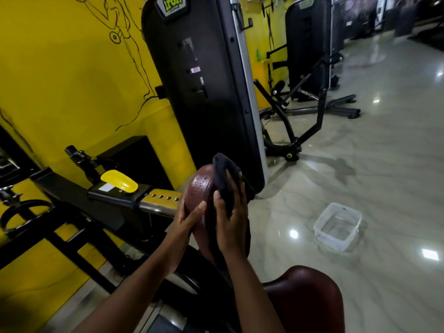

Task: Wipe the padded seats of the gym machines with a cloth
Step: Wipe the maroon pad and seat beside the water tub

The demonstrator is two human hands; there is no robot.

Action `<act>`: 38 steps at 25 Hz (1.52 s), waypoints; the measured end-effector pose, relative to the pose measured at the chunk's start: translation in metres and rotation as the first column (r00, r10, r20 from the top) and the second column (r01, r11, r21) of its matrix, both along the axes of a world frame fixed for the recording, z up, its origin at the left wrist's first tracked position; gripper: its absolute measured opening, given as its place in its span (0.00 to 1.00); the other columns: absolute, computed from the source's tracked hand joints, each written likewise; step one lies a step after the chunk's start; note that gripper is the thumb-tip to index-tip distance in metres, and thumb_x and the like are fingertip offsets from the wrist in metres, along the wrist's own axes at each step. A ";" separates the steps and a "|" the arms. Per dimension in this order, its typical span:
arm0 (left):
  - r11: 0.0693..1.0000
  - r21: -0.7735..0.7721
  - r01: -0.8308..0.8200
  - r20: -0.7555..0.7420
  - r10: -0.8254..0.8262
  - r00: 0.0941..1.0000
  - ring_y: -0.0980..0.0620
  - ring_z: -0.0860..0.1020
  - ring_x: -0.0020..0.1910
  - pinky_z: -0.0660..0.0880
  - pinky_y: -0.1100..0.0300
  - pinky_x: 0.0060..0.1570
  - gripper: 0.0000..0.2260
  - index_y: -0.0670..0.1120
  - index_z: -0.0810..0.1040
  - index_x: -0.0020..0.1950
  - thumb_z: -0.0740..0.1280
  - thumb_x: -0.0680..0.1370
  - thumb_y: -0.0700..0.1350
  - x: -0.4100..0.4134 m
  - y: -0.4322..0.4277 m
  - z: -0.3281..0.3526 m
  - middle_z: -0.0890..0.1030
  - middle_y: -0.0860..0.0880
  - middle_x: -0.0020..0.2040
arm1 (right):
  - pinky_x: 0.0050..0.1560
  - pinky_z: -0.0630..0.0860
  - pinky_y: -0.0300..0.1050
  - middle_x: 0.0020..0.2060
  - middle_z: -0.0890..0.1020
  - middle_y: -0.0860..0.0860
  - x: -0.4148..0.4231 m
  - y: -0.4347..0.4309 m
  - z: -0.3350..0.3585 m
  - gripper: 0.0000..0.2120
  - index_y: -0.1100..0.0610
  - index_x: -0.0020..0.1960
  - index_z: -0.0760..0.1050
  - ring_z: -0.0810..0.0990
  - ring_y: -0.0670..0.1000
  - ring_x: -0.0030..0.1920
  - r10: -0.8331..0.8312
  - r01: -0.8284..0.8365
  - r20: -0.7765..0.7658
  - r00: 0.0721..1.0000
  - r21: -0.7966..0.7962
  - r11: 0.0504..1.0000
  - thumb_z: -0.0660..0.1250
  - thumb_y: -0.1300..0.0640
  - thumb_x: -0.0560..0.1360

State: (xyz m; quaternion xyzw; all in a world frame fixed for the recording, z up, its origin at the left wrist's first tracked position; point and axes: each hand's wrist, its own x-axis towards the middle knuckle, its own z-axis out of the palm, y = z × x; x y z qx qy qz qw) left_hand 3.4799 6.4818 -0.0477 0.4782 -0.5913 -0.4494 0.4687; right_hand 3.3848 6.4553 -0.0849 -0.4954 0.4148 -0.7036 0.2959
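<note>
A dark red padded rest (pixel 200 188), dotted with water drops, stands upright on the machine in the middle of the view. My left hand (pixel 189 216) grips its left edge, thumb across the front. My right hand (pixel 230 217) presses a dark cloth (pixel 224 179) against the pad's right side, fingers curled round the cloth. A second dark red padded seat (pixel 310 292) lies at the lower right, below my right forearm.
A clear plastic tub (pixel 337 227) stands on the glossy tiled floor to the right. A black weight-stack cover (pixel 204 80) rises just behind the pad. The yellow wall (pixel 72 80) and black machine frame (pixel 79 212) fill the left. More machines (pixel 310 44) stand further back.
</note>
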 end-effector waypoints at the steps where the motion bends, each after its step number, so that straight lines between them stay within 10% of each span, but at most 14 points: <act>1: 1.000 -0.004 0.002 -0.010 -0.002 1.000 0.57 0.72 0.66 0.71 0.52 0.65 0.43 0.64 0.61 0.71 0.73 0.59 0.67 0.001 -0.002 -0.002 0.73 0.59 0.67 | 0.72 0.58 0.46 0.73 0.60 0.44 -0.010 -0.012 -0.001 0.21 0.26 0.63 0.57 0.57 0.44 0.74 0.042 -0.046 0.091 0.995 0.047 0.998 0.55 0.32 0.70; 8: 1.000 0.004 -0.013 -0.046 0.013 0.999 0.54 0.76 0.63 0.71 0.50 0.65 0.51 0.61 0.62 0.72 0.81 0.52 0.60 0.004 -0.008 -0.012 0.76 0.55 0.65 | 0.70 0.63 0.51 0.69 0.69 0.49 -0.014 -0.027 -0.075 0.16 0.42 0.66 0.65 0.66 0.50 0.71 0.049 -0.160 0.378 0.924 0.269 0.950 0.60 0.48 0.78; 16: 1.000 -0.017 -0.026 -0.008 0.025 1.000 0.52 0.74 0.66 0.68 0.47 0.67 0.51 0.63 0.60 0.72 0.80 0.53 0.61 0.007 -0.011 -0.017 0.74 0.54 0.68 | 0.71 0.56 0.43 0.73 0.61 0.41 -0.001 -0.005 -0.046 0.23 0.31 0.67 0.57 0.57 0.42 0.74 -0.001 -0.002 0.112 0.994 0.029 1.000 0.55 0.38 0.73; 23: 0.998 -0.016 -0.053 -0.063 0.052 0.997 0.54 0.75 0.64 0.71 0.51 0.63 0.51 0.62 0.62 0.71 0.81 0.52 0.60 0.006 -0.010 -0.024 0.76 0.55 0.66 | 0.65 0.68 0.47 0.66 0.73 0.48 -0.025 -0.031 -0.102 0.17 0.45 0.69 0.66 0.71 0.49 0.65 0.153 -0.321 0.413 0.898 0.377 0.869 0.57 0.49 0.80; 27: 0.997 0.031 -0.077 -0.048 0.079 0.996 0.53 0.73 0.65 0.67 0.46 0.68 0.50 0.63 0.61 0.71 0.79 0.52 0.65 0.003 -0.004 -0.017 0.73 0.55 0.68 | 0.57 0.67 0.37 0.67 0.72 0.54 -0.065 -0.017 -0.074 0.17 0.49 0.69 0.65 0.71 0.53 0.65 0.114 -0.204 0.232 0.966 0.411 0.888 0.57 0.54 0.81; 30: 0.992 0.034 -0.120 -0.022 0.121 0.992 0.52 0.71 0.67 0.66 0.44 0.68 0.52 0.60 0.59 0.73 0.76 0.53 0.69 -0.003 0.003 -0.015 0.71 0.54 0.69 | 0.58 0.67 0.29 0.67 0.72 0.48 -0.088 -0.004 -0.019 0.18 0.44 0.68 0.64 0.69 0.45 0.67 0.135 -0.143 0.066 0.989 0.134 0.981 0.59 0.49 0.79; 35: 0.983 0.026 -0.181 -0.125 0.183 0.975 0.60 0.75 0.62 0.75 0.61 0.56 0.44 0.62 0.67 0.65 0.74 0.52 0.71 -0.012 0.006 -0.011 0.75 0.57 0.65 | 0.70 0.53 0.50 0.70 0.70 0.47 -0.059 -0.011 0.051 0.21 0.39 0.67 0.64 0.62 0.49 0.72 0.099 -0.345 -0.679 0.728 -0.237 0.908 0.58 0.44 0.74; 38: 0.978 0.035 -0.206 -0.152 0.209 0.966 0.56 0.77 0.61 0.76 0.59 0.54 0.43 0.60 0.70 0.63 0.75 0.50 0.70 -0.016 0.005 -0.011 0.77 0.54 0.63 | 0.69 0.60 0.59 0.64 0.76 0.49 -0.058 -0.047 0.061 0.21 0.49 0.62 0.74 0.70 0.52 0.67 0.082 -0.361 -0.721 0.688 -0.243 0.900 0.58 0.45 0.71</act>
